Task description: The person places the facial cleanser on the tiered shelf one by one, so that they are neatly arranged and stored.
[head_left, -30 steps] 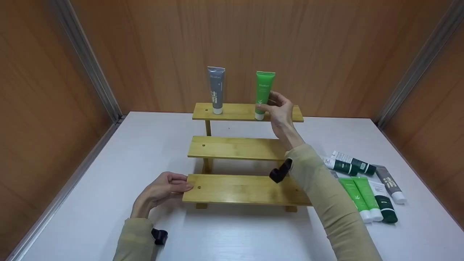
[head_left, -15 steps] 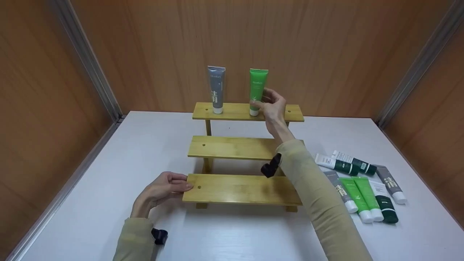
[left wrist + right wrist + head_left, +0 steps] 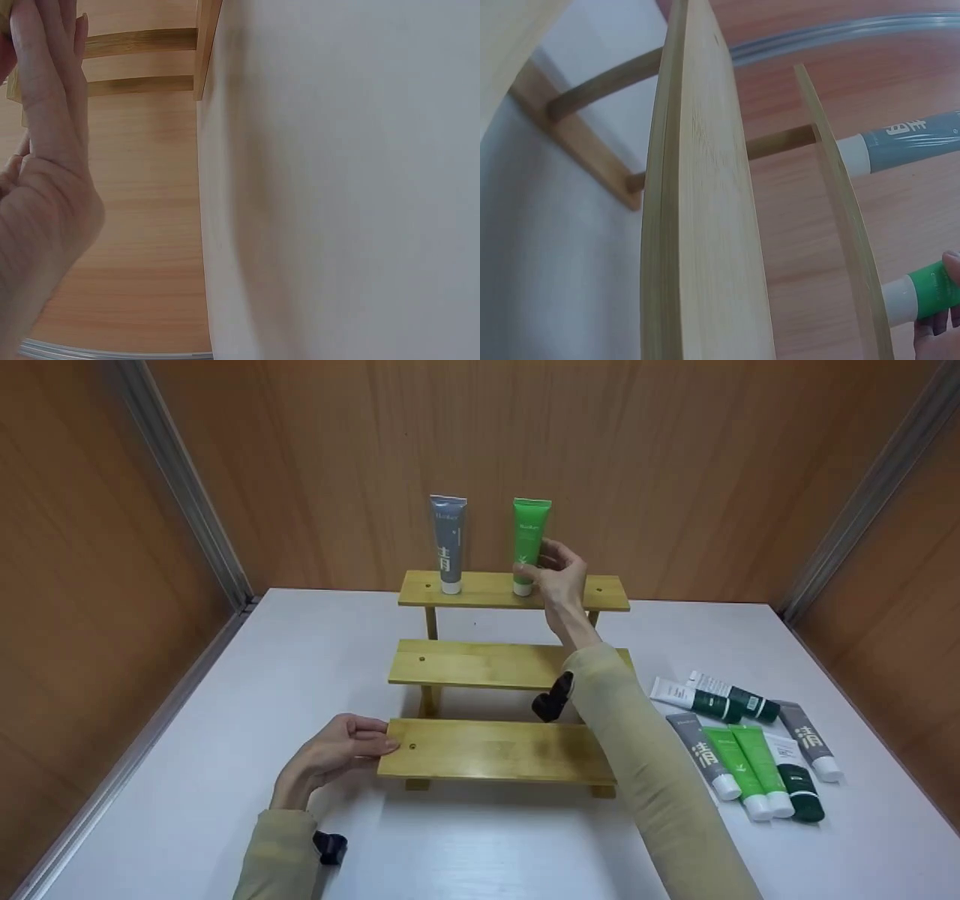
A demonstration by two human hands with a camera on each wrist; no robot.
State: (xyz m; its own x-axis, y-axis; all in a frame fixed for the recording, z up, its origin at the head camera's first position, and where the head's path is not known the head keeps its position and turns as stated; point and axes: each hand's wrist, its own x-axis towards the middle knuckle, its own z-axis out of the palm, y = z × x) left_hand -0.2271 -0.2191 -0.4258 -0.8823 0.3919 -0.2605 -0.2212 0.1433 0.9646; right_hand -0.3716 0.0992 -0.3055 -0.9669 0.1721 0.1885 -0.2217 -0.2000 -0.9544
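My right hand (image 3: 564, 581) holds a green tube (image 3: 531, 525) between thumb and fingers, upright with its white cap down on the top step of a three-tier wooden rack (image 3: 495, 750). In the right wrist view that green tube (image 3: 934, 289) meets the top board at its cap. Left of it on the same step stands a grey-blue tube (image 3: 448, 540), cap down and apart from the green one. My left hand (image 3: 330, 754) pinches the left end of the lowest step; its fingertips are partly cut off in the left wrist view.
To the right of the rack several tubes lie flat on the white table (image 3: 187, 750): grey tubes (image 3: 701, 746), green tubes (image 3: 739, 769) and white-and-dark-green tubes (image 3: 795, 780). Wood-patterned panels (image 3: 330, 472) enclose the back and sides.
My right hand has shifted the green tube left and slightly back along the top step, nearer the grey-blue tube. The left hand has stayed on the lowest step.
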